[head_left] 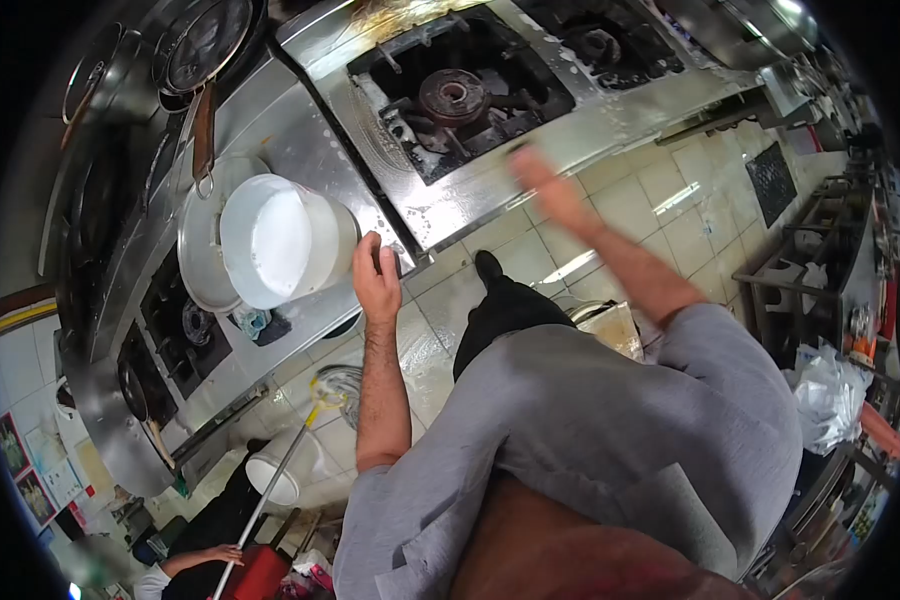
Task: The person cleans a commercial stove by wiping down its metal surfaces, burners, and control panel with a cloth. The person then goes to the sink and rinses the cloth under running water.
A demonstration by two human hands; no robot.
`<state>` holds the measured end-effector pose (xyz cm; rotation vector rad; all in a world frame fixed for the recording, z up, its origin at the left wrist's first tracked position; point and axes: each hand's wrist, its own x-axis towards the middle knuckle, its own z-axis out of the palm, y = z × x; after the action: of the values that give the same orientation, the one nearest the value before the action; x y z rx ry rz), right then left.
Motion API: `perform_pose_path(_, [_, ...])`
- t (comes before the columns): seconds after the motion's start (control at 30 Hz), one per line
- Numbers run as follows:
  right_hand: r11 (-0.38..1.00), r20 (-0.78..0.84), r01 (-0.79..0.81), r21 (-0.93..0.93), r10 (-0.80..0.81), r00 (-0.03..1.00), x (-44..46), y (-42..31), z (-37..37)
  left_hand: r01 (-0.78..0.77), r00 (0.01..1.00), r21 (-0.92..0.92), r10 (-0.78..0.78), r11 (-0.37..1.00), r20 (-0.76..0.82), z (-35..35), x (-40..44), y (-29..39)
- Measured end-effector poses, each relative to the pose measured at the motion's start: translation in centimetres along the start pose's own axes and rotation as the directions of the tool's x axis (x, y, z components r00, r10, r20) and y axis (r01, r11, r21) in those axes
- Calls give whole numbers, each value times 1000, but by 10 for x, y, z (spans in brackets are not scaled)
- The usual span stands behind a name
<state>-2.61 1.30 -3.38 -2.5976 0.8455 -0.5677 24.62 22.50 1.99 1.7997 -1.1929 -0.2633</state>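
My left hand [378, 285] is at the front edge of the steel counter [315, 150], its fingers curled at a small dark thing that I cannot make out. Just left of it stands a white plastic bucket [315, 245] with whitish, foamy liquid inside. Behind the bucket is a wide, pale round pan [196, 250]. My right hand [555, 190] is over the front edge of the stove [395, 165], smeared by motion. A dark patch shows at its fingertips, and whether it holds anything is unclear. The closest burner [454, 97] has a dark, wet-looking grate.
Frying pans [208, 50] hang or lean at the upper left. A co-worker's hand [226, 553] holds a mop [338, 390] beside a white bucket [273, 480] on the wet tiled floor [530, 255]. Metal shelving [795, 285] with a plastic bag [832, 400] stands on the right.
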Motion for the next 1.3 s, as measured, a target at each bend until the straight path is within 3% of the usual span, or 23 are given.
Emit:
perform_pose_path(0.03, [896, 11, -346, 277, 357, 934, 5, 23, -50, -6, 1000, -8, 6, 1000, 2, 1, -3, 3])
perform_pose_path(0.07, [610, 20, -562, 558, 667, 744, 11, 45, -103, 2, 1000, -3, -2, 1000, -11, 5, -2, 7])
perform_pose_path(0.1, [616, 0, -556, 558, 670, 742, 15, 53, -107, 4, 1000, 0, -4, 1000, -26, 10, 1, 12])
perform_pose_path(0.13, [748, -93, -623, 231, 654, 751, 20, 58, -104, 1, 999, 53, 1, 999, -32, 17, 2, 14])
perform_pose_path(0.17, [760, -173, -637, -128, 615, 769, 23, 60, -97, -24, 999, 79, 27, 997, -33, 25, 4, 17])
perform_pose_path(0.23, [954, -373, -301, -19, 272, 887, 17, 35, -34, -38, 998, 193, 45, 980, -32, 45, 9, 27])
perform_pose_path(0.27, [955, -378, -296, -23, 266, 887, 9, 27, -41, -25, 1000, 212, 24, 977, 8, 54, 12, 33])
perform_pose_path(0.3, [981, -330, -168, -94, 129, 935, -2, 15, -48, -23, 1000, 217, 22, 976, 10, 60, 14, 37])
perform_pose_path(0.33, [987, -268, -30, -158, -13, 963, -6, 13, -52, -42, 999, 358, 40, 933, 11, 68, 17, 40])
perform_pose_path(0.37, [987, -263, -23, -157, -19, 965, -6, 33, -58, -56, 998, 487, 58, 872, 11, 77, 21, 43])
perform_pose_path(0.43, [959, -175, -203, -195, 170, 970, 6, 82, -76, -19, 1000, 529, 7, 848, 25, 87, 26, 48])
perform_pose_path(0.5, [965, -92, -188, -184, 173, 981, 40, 108, -82, -10, 1000, 673, -2, 739, 17, 97, 29, 51])
perform_pose_path(0.63, [983, -155, 26, -180, -55, 986, 175, 179, -65, 80, 991, 649, -133, 757, 33, 99, 38, 55])
perform_pose_path(0.7, [982, 69, -123, -144, 134, 989, 247, 183, -73, 131, 983, 639, -183, 758, 15, 100, 41, 58])
perform_pose_path(0.77, [988, 48, -55, -147, 63, 997, 281, 198, -60, 170, 980, 628, -197, 759, -28, 103, 42, 57])
perform_pose_path(0.8, [986, 0, 2, -168, -2, 1000, 289, 203, -58, 198, 974, 621, -221, 758, -41, 104, 43, 59])
perform_pose_path(0.9, [984, 74, -179, -7, 179, 981, 213, 166, -92, 208, 973, 640, -222, 739, -59, 105, 44, 58])
perform_pose_path(0.97, [989, 94, 34, -145, -20, 995, 145, 172, -96, 226, 968, 646, -239, 729, -69, 106, 45, 61])
perform_pose_path(1.03, [988, 228, -100, -116, 125, 966, 159, 157, -111, 243, 963, 658, -257, 712, -78, 108, 48, 61])
perform_pose_path(1.1, [984, 99, -151, -89, 160, 982, 221, 174, -90, 233, 967, 674, -242, 701, -83, 108, 47, 60])
perform_pose_path(1.17, [978, 151, -58, -201, 89, 985, 291, 193, -70, 237, 965, 686, -248, 688, -85, 110, 46, 59])
perform_pose_path(1.23, [967, 240, -154, -204, 202, 949, 321, 190, -68, 233, 969, 669, -227, 705, -98, 109, 46, 59])
perform_pose_path(1.3, [973, 202, -150, -175, 185, 962, 298, 191, -70, 237, 969, 672, -225, 702, -106, 110, 46, 57])
